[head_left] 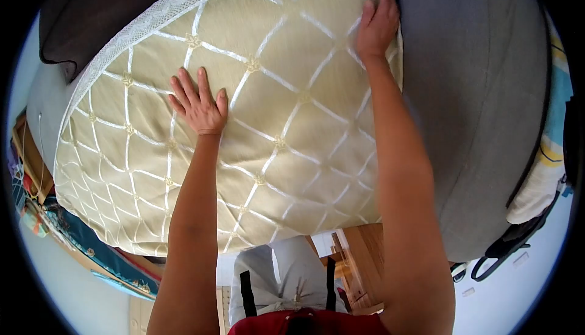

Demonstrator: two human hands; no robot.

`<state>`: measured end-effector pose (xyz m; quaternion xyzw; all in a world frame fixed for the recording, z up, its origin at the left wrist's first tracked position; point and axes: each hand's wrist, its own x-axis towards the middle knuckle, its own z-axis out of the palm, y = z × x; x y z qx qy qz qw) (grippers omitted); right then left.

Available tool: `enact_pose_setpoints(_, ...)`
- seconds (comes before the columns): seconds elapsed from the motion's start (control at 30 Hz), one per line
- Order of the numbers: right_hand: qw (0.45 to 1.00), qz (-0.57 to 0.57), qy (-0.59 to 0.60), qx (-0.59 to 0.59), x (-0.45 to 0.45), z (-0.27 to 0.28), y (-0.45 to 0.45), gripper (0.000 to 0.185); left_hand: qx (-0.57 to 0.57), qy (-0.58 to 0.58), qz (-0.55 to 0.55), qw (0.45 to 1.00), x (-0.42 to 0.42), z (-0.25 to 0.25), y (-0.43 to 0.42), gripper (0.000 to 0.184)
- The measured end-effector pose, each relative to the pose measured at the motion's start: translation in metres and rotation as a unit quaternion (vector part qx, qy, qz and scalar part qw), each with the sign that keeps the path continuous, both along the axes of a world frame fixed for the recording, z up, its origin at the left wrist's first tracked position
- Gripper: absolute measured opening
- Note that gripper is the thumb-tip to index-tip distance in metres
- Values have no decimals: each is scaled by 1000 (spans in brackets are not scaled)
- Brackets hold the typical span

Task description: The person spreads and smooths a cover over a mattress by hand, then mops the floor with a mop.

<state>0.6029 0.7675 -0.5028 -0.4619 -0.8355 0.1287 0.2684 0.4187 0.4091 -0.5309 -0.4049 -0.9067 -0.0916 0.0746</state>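
A large cream cover (329,146) with white diamond lines, small flower motifs and a white lace edge (116,49) is spread out in front of me. My left hand (200,105) lies flat on its middle-left part, fingers spread, holding nothing. At the far right edge of the cover rests my right hand (379,25), its fingers stretched along the border and its thumb apart. No fold of cloth shows between its fingers. Slight wrinkles run through the cover near the front edge.
A grey sofa cushion (475,109) borders the cover on the right, with a dark cushion (103,12) at the far left. White and blue fabric (530,195) hangs beyond the grey part. Wooden furniture (362,256) stands below the front edge; mixed items lie at left.
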Motion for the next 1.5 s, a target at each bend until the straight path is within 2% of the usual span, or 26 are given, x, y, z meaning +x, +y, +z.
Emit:
enact_pose_setpoints(0.07,999,-41,26,-10,-16,36,3,54,1,-4,-2,1000,2,1,-1,65)
enact_pose_setpoints(0.17,969,-213,16,124,-56,65,37,51,1,-3,1,1000,2,-2,-1,65)
enact_pose_setpoints(0.2,979,-195,-59,13,-61,78,49,50,3,-4,-1,1000,2,-2,-1,65)
enact_pose_setpoints(0.27,946,-147,-203,-204,-59,98,77,48,10,-3,-2,1000,2,-1,0,65)
enact_pose_setpoints(0.33,950,-98,-152,-255,-44,69,103,48,17,-5,-1,1000,3,-1,-1,64)
enact_pose_setpoints(0.37,947,-76,-144,-277,-38,57,113,44,20,-5,0,1000,2,-1,0,64)
enact_pose_setpoints(0.43,943,-53,-218,-247,-34,48,129,36,17,-10,0,1000,2,-1,0,65)
enact_pose_setpoints(0.5,940,-56,-312,-126,-36,36,152,29,19,-17,3,1000,2,-1,-2,64)
enact_pose_setpoints(0.57,948,-124,-293,-29,-36,35,155,23,31,-23,6,999,2,-2,-1,62)
enact_pose_setpoints(0.6,955,-216,-199,-43,-43,54,136,21,33,-26,4,999,1,-4,0,62)
enact_pose_setpoints(0.7,958,-275,2,-77,-48,52,122,20,22,-25,-2,999,0,-1,-4,60)
enact_pose_setpoints(0.8,952,-257,90,-139,-46,61,105,19,20,-27,-15,999,0,9,0,59)
enact_pose_setpoints(0.9,972,-234,-30,-13,-47,41,95,26,-38,-43,-58,997,1,38,16,60)
enact_pose_setpoints(0.97,985,-149,-70,48,-34,-45,106,37,-4,-110,-200,974,3,60,57,62)
enact_pose_setpoints(1.0,988,-100,-89,76,-34,-78,107,43,-26,-121,-246,961,3,71,86,60)
enact_pose_setpoints(1.03,988,-90,-92,89,-39,-73,84,47,-15,-107,-258,960,1,58,114,60)
enact_pose_setpoints(1.1,984,-75,-96,127,-54,-24,39,58,-7,-53,-230,972,-11,46,155,62)
enact_pose_setpoints(1.13,985,-64,-126,98,-52,-20,37,61,5,-31,-216,976,-12,42,166,62)
enact_pose_setpoints(1.23,986,-33,-138,85,-48,-20,61,61,80,-35,-211,974,-4,24,165,62)
enact_pose_setpoints(1.27,984,-4,-134,114,-42,-29,72,64,113,-39,-213,970,-6,22,163,62)
enact_pose_setpoints(1.37,989,52,-132,48,-34,-27,93,66,131,-55,-203,969,-7,23,163,61)
enact_pose_setpoints(1.47,984,132,-102,65,-21,-3,73,68,124,-53,-206,969,-6,22,161,61)
enact_pose_setpoints(1.5,974,148,-149,86,-19,10,54,67,123,-46,-208,969,-5,23,163,61)
